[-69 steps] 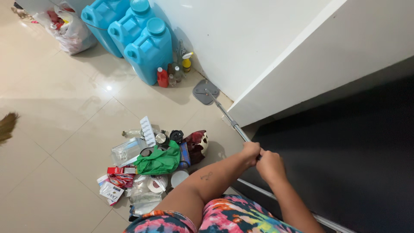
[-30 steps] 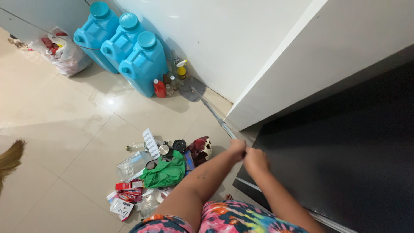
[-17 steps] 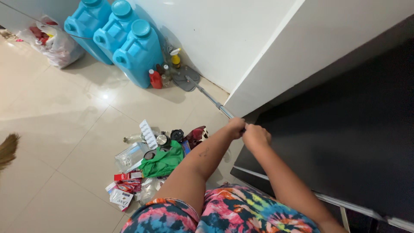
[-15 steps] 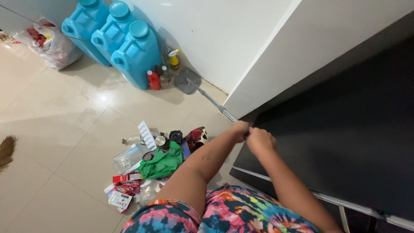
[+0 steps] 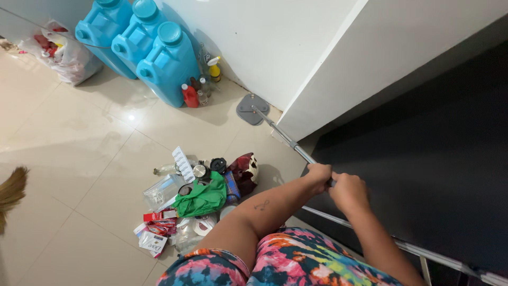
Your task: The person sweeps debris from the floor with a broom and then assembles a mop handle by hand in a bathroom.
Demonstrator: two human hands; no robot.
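Note:
Both of my hands grip a long metal mop pole (image 5: 288, 142). My left hand (image 5: 318, 176) is wrapped around it just ahead of my right hand (image 5: 349, 191), the two almost touching. The pole runs away from me to a flat grey mop head (image 5: 252, 108) that lies on the beige tiled floor at the foot of the white wall, beside the corner of a white cabinet (image 5: 338, 79). My arms reach out over my colourful patterned clothing (image 5: 286, 262).
A pile of litter (image 5: 196, 196) lies on the tiles to my left: a green bag, clear plastic, red packets, lids. Three blue water jugs (image 5: 166, 61) and small bottles (image 5: 198, 90) stand along the wall. A filled plastic bag (image 5: 63, 50) sits far left. A dark surface (image 5: 434, 159) fills the right.
The mop head has slid along the foot of the wall, away from the small bottles toward the cabinet corner. My hands keep the same grip on the pole.

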